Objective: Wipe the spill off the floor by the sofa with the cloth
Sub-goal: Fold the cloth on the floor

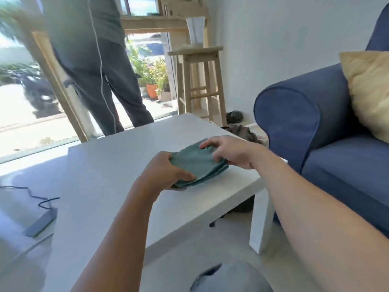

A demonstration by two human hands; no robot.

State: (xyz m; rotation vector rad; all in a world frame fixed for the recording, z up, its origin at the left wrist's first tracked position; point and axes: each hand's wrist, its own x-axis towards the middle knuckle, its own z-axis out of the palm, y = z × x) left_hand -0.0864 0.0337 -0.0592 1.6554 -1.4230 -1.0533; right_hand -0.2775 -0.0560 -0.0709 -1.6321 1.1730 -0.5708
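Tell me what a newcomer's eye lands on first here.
Centre frame, both hands, left hand and right hand, grip a folded teal cloth on the white table. A blue sofa fills the right, and another person stands at the glass door behind.

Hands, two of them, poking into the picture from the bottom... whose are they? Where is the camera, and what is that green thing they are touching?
The camera sits on a person's head and looks forward and down, so you see that person's own arms reaching out. There is no machine here, only one picture from that one camera.

The left hand and the right hand both grip a folded teal cloth. It lies on a white coffee table, near the corner closest to the blue sofa. A yellow cushion rests on the sofa.

Farther back, another person stands by the glass door, and a wooden stool is against the wall. A dark cable lies on the floor to the left.

The cloth is meant for wiping a spill, but I cannot see any spill in this picture.
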